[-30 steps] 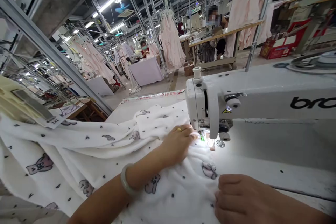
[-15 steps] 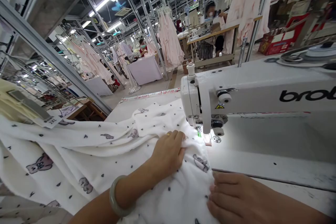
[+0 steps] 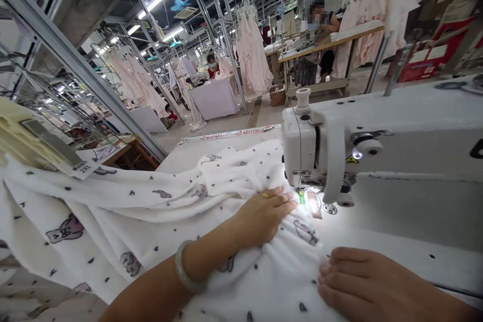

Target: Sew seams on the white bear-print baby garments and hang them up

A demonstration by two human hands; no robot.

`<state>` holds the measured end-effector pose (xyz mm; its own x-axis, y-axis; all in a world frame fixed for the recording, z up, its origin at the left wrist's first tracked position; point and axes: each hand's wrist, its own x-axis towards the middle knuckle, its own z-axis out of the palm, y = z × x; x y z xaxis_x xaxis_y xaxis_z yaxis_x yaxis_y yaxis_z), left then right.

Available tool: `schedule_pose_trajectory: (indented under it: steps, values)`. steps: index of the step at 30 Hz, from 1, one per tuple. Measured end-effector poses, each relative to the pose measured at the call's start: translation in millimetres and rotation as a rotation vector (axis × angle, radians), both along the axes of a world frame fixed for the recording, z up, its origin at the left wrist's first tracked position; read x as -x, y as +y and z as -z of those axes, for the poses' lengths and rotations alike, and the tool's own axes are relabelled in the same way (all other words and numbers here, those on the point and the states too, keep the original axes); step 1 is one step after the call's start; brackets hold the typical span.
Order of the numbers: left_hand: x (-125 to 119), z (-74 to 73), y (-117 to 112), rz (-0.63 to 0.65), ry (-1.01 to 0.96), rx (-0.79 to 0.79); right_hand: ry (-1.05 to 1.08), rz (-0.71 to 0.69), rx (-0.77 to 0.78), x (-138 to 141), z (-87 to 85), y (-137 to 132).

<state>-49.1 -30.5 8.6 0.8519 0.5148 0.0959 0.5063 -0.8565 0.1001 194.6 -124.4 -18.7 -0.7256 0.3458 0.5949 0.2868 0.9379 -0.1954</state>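
looking at white plush fabric [image 3: 162, 224] spread over the table [image 3: 183, 155], left of the white sewing machine [image 3: 407, 136], with a right edge slanting back from near the green bit [image 3: 301, 197] at the needle end toward the right hand [image 3: 370, 282]. much nearer that green bit with the left hand [image 3: 262, 219]: palm-down on top of the fabric, fingers stretched out and a little apart, no visible grip. on the right, knuckles bent by the edge, thumb out of sight, so can't tell if pinching. soft-looking, rumpled into long folds leftward, dotted with small dark marks and greyish-mauve cartoon animals.
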Motion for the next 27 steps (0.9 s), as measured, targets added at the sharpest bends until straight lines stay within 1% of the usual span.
schedule_pose_trajectory:
  steps: [4, 7, 9, 12, 14, 16, 17, 18, 20, 21, 22, 23, 25, 26, 27]
  values:
    - [-5.2, -2.0, 20.3, -0.009, -0.004, 0.015, 0.025, 0.048, -0.079, 1.6, -5.6, 10.9]
    - [-7.9, -3.2, 30.0, -0.015, 0.005, 0.026, 0.012, 0.1, -0.153, -0.3, -9.0, 16.7]
    - [-9.6, -4.2, 34.8, -0.031, 0.02, 0.021, -0.009, 0.109, -0.201, -3.0, -10.6, 19.7]
    - [-12.3, -8.6, 40.2, -0.048, 0.054, 0.016, -0.016, 0.118, -0.209, -5.3, -10.9, 22.1]
    - [-14.3, -14.4, 39.3, -0.048, 0.081, 0.02, 0.029, 0.153, -0.19, -3.8, -8.3, 22.0]
    - [-16.2, -21.7, 31.2, -0.084, 0.095, -0.003, 0.07, 0.169, -0.187, -0.8, -4.4, 21.0]
    - [-17.0, -25.4, 24.1, -0.135, 0.091, -0.03, 0.074, 0.163, -0.19, 0.6, -2.7, 20.5]
    - [-17.6, -28.8, 15.4, -0.211, 0.081, -0.061, 0.072, 0.155, -0.188, 1.5, -1.5, 20.2]
    - [-17.7, -33.7, -4.4, -0.402, 0.072, -0.093, 0.04, 0.143, -0.174, 1.4, -0.9, 20.1]
    - [-17.0, -35.1, -14.0, -0.498, 0.082, -0.074, 0.018, 0.135, -0.174, 0.1, -1.3, 20.2]
    - [-15.9, -35.9, -22.5, -0.578, 0.103, -0.021, -0.002, 0.128, -0.183, -1.8, -2.0, 20.4]
    - [-14.4, -36.0, -29.5, -0.63, 0.13, 0.058, -0.018, 0.122, -0.198, -4.0, -2.7, 20.6]
    - [-10.7, -35.0, -38.6, -0.673, 0.163, 0.215, -0.023, 0.115, -0.23, -8.0, -3.4, 21.0]
    - [-8.9, -34.0, -41.1, -0.677, 0.169, 0.259, -0.013, 0.116, -0.235, -9.3, -3.2, 21.2]
    - [-7.3, -32.9, -42.7, -0.678, 0.172, 0.267, 0.0, 0.116, -0.232, -9.7, -2.7, 21.4]
